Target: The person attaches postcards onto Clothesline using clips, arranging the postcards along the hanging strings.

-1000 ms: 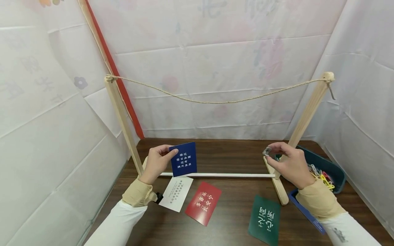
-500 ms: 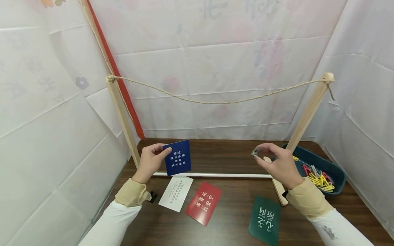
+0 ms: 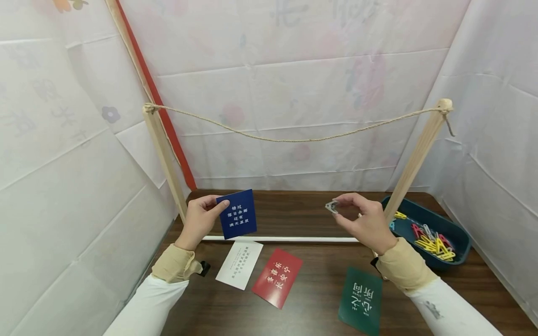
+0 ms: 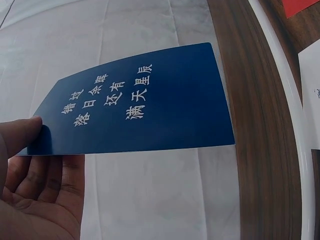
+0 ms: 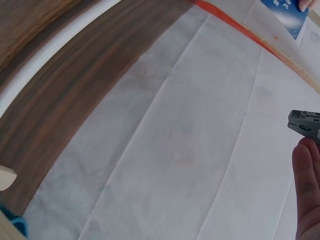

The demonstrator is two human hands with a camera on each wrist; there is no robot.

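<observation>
My left hand (image 3: pixel 199 220) pinches the upper left corner of a dark blue card (image 3: pixel 237 214) printed with white characters, thumb on its front. The left wrist view shows the same card (image 4: pixel 145 102) spread out beyond the thumb. In my right hand (image 3: pixel 366 221) a grey clothespin (image 3: pixel 332 206) is pinched between thumb and fingers, its nose pointing left. The right wrist view has this clothespin (image 5: pixel 306 123) at its right edge. Both hands are raised in front of a wooden frame, below a sagging twine line (image 3: pixel 277 140) tied between two posts.
White (image 3: pixel 240 264), red (image 3: pixel 278 278) and green (image 3: pixel 360 301) cards lie on the brown table (image 3: pixel 311 298). A dark teal basket (image 3: pixel 460 242) with colourful clothespins (image 3: pixel 437 245) stands behind the right post (image 3: pixel 416 163). A white rod (image 3: pixel 294 239) runs low between the posts.
My right hand has moved left with the clothespin, away from the basket, exposing more of the basket. My left hand has shifted slightly left with the blue card.
</observation>
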